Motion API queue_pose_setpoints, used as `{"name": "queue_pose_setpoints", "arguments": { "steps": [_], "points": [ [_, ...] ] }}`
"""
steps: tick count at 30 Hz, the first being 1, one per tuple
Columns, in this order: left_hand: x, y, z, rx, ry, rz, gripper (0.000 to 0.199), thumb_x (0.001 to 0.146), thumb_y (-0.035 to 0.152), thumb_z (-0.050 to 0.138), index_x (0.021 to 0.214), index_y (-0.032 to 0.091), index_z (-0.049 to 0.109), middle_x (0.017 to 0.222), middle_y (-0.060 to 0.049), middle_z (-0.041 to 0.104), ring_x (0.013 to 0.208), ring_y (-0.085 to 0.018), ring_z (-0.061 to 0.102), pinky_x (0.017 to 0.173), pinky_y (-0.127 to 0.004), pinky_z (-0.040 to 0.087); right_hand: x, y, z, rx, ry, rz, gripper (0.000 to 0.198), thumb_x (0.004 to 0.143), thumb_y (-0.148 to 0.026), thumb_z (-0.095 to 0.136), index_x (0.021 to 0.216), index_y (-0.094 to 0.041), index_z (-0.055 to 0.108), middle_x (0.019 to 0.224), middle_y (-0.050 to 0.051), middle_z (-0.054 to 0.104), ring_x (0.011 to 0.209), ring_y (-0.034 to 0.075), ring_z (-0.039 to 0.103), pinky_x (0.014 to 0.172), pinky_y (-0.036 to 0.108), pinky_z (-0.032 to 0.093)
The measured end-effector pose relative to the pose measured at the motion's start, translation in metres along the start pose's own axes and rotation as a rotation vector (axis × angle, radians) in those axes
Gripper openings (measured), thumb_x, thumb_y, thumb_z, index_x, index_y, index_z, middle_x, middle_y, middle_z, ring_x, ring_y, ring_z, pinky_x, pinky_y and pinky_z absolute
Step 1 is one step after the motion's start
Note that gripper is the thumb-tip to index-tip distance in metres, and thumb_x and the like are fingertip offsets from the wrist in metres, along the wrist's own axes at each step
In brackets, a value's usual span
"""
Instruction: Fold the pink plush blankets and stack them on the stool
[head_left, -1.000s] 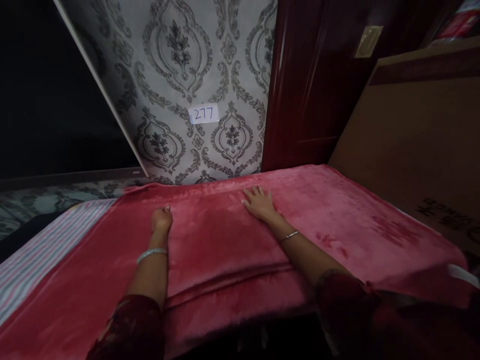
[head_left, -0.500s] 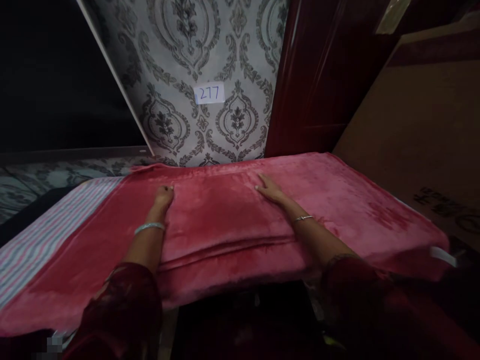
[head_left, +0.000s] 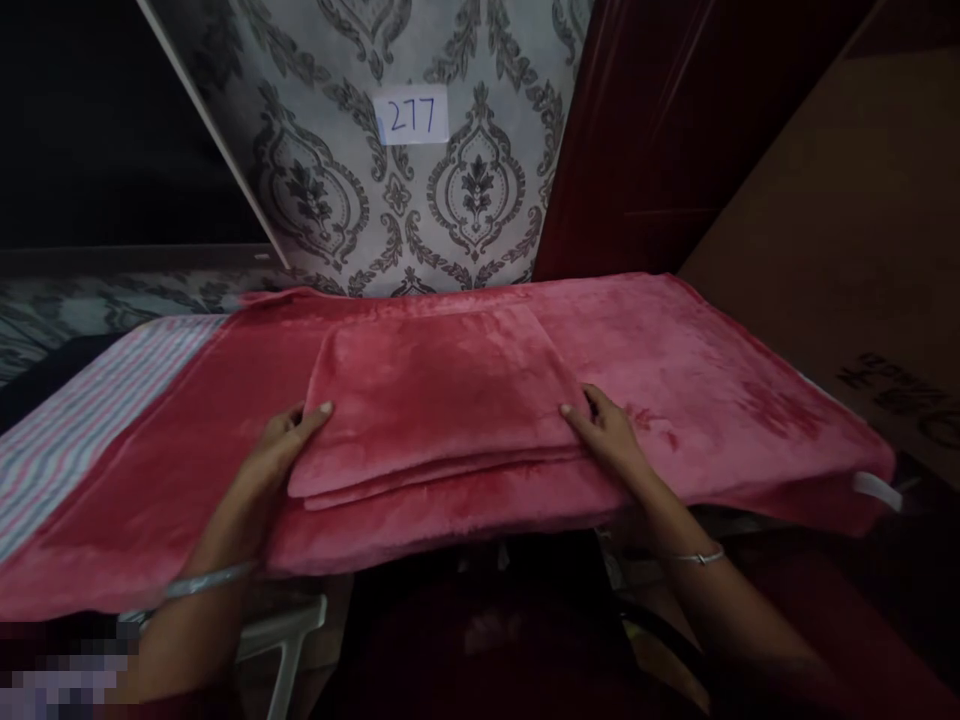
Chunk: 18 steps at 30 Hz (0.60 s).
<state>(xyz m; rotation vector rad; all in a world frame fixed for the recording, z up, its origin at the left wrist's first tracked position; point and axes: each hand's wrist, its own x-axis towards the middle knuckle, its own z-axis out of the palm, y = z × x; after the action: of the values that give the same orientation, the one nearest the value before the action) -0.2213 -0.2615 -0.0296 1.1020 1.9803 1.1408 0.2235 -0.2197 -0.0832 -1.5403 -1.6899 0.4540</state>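
A folded pinkish-red plush cloth (head_left: 442, 390) lies flat on a larger plush blanket (head_left: 652, 350) of the same colour. At its left edge, my left hand (head_left: 289, 435) has the thumb on top and the other fingers partly hidden at the side. Opposite, my right hand (head_left: 607, 430) pinches the right edge, thumb on top and fingers curled behind. The layered folds of the cloth face me along its near edge.
To the left, striped fabric (head_left: 120, 380) shows beside the blanket. A dark screen (head_left: 127, 140) stands behind it. Patterned wallpaper (head_left: 476, 180) carries a paper marked 277 (head_left: 412, 115). A cardboard box (head_left: 862, 220) is at the right, and a light-coloured frame (head_left: 289, 640) is below.
Both hands have drawn back toward me and outward, from lying on the cloth to gripping its side edges. The view has tilted down slightly.
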Motion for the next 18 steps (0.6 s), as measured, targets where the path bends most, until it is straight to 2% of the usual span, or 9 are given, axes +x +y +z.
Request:
{"name": "queue_pose_setpoints", "arguments": {
  "steps": [3,6,9,12,15,18],
  "points": [
    [-0.013,-0.016,-0.003,-0.037,-0.057,-0.002,0.052,0.063,0.065,0.075,0.090,0.020,0.071,0.082,-0.006,0.073,0.078,-0.027,0.069,0.065,-0.034,0.057,-0.013,-0.001,0.002,0.023,-0.009,0.035,0.068,0.084,-0.063,0.053,0.127,-0.012,0.063,0.118,0.017,0.071,0.105,0.033,0.066,0.092,0.045,0.053],
    [-0.025,-0.028,-0.003,-0.006,0.030,0.053,0.060,0.060,0.071,0.073,0.093,0.021,0.069,0.089,-0.005,0.072,0.084,-0.025,0.068,0.066,-0.031,0.055,-0.018,-0.003,0.004,0.053,0.038,0.036,0.065,0.086,-0.063,0.052,0.126,-0.013,0.062,0.115,0.016,0.072,0.102,0.032,0.066,0.090,0.045,0.053],
    [-0.037,-0.032,-0.001,-0.060,0.017,0.063,0.066,0.065,0.071,0.071,0.108,0.021,0.066,0.102,-0.005,0.073,0.091,-0.024,0.068,0.072,-0.030,0.055,-0.018,-0.005,0.005,0.113,0.126,-0.013,0.057,0.088,-0.057,0.053,0.122,-0.014,0.064,0.113,0.015,0.072,0.102,0.030,0.066,0.092,0.044,0.053],
    [-0.046,-0.032,0.002,-0.080,0.056,0.076,0.066,0.066,0.071,0.069,0.108,0.021,0.064,0.101,-0.005,0.072,0.089,-0.023,0.068,0.073,-0.031,0.055,-0.017,-0.004,0.005,0.183,0.182,-0.047,0.048,0.088,-0.052,0.056,0.119,-0.016,0.065,0.113,0.013,0.073,0.104,0.028,0.066,0.094,0.042,0.052],
    [-0.049,-0.037,0.005,-0.045,0.098,0.144,0.063,0.069,0.072,0.066,0.105,0.021,0.064,0.099,-0.005,0.071,0.091,-0.024,0.067,0.078,-0.034,0.054,-0.018,0.000,0.007,0.299,0.145,0.007,0.045,0.086,-0.052,0.059,0.112,-0.016,0.067,0.106,0.011,0.074,0.097,0.027,0.067,0.090,0.041,0.053],
    [-0.052,-0.051,0.004,-0.026,0.143,0.210,0.066,0.074,0.074,0.061,0.112,0.020,0.063,0.096,-0.005,0.069,0.090,-0.024,0.066,0.080,-0.035,0.054,-0.021,0.002,0.008,0.355,0.114,0.067,0.048,0.085,-0.056,0.060,0.108,-0.015,0.068,0.103,0.011,0.075,0.094,0.027,0.067,0.087,0.041,0.054]
  ]
}}
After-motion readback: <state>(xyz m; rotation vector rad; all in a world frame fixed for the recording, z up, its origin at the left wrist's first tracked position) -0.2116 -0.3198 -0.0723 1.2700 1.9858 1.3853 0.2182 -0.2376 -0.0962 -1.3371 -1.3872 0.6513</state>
